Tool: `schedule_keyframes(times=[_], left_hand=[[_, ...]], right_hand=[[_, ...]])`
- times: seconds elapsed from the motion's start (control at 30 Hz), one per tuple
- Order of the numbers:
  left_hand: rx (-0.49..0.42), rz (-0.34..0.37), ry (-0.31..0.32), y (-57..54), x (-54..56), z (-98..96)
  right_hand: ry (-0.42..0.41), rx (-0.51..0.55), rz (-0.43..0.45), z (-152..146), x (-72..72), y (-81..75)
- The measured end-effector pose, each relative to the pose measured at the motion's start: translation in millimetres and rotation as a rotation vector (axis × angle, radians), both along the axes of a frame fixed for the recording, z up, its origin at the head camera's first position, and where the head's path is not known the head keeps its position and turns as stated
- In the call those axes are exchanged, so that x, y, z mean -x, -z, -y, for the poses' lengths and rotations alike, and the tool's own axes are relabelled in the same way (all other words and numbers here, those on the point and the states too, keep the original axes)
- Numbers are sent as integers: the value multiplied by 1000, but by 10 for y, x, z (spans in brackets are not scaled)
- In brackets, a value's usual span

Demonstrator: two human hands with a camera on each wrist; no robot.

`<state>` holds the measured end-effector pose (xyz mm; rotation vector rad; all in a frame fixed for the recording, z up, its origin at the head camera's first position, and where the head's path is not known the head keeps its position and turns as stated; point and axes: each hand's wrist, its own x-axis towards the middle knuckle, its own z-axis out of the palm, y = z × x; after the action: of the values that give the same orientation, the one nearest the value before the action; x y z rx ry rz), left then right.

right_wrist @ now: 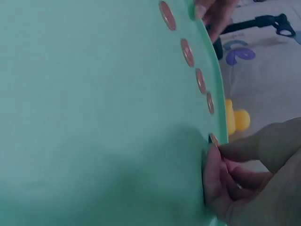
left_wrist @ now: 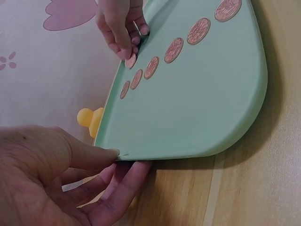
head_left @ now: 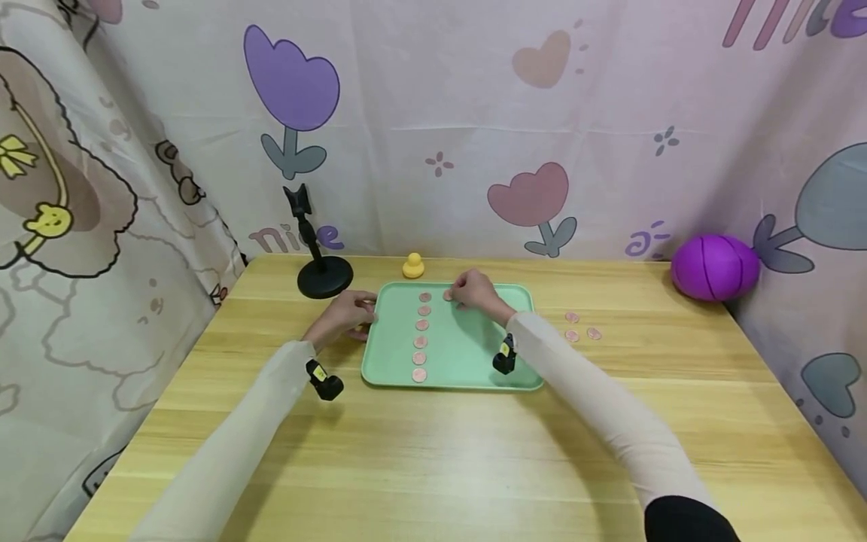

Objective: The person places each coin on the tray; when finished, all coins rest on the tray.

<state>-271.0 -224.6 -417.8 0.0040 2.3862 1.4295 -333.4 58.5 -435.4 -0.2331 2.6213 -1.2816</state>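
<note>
A mint-green tray (head_left: 467,369) lies on the wooden table, with several copper coins (head_left: 421,342) in a row across its left half. At the tray's left side, my left hand (head_left: 348,315) holds the rim, thumb (left_wrist: 101,156) on top and fingers underneath. Over the far part of the tray, my right hand (head_left: 476,292) pinches one copper coin (right_wrist: 214,140) between thumb and forefinger. That coin is close to the far rim, to the right of the row's far end. Its other fingers are curled in toward the palm.
Three more copper coins (head_left: 572,336) lie on the table (head_left: 433,467) right of the tray. Behind the tray sits a yellow rubber duck (head_left: 413,266). A black stand (head_left: 325,277) is at the back left, and a purple ball (head_left: 715,268) at the back right. Patterned cloth (head_left: 420,90) hangs behind.
</note>
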Motion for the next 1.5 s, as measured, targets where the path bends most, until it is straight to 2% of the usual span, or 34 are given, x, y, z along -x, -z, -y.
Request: schedule_keyframes(times=[0.13,0.3,0.53,0.73,0.87,1.03,1.13,1.2,1.33,1.5], left_hand=[[9,8,4,-4,12,-8],[14,23,9,-25,31,-4],[25,52,5,0,50,-10],[25,50,3,16,46,0],[24,42,3,23,50,3],[23,33,13,-5,29,8],[26,24,17,-22,17,19],[31,21,20,-32,11,27],[31,32,19,-19,19,25],[31,31,22,-3,22,7]], right_hand=[[30,-119,-27,125,12,-8],[43,-240,-17,232,66,-16],[68,-308,-15,290,64,-9],[71,-262,-37,257,33,19],[57,-160,-17,185,-4,-7],[-34,35,40,-16,-94,-96],[-92,110,88,-170,-150,-155],[-120,138,98,-272,-187,-195],[-149,155,56,-505,-245,-259],[-131,153,10,-933,-272,-369]])
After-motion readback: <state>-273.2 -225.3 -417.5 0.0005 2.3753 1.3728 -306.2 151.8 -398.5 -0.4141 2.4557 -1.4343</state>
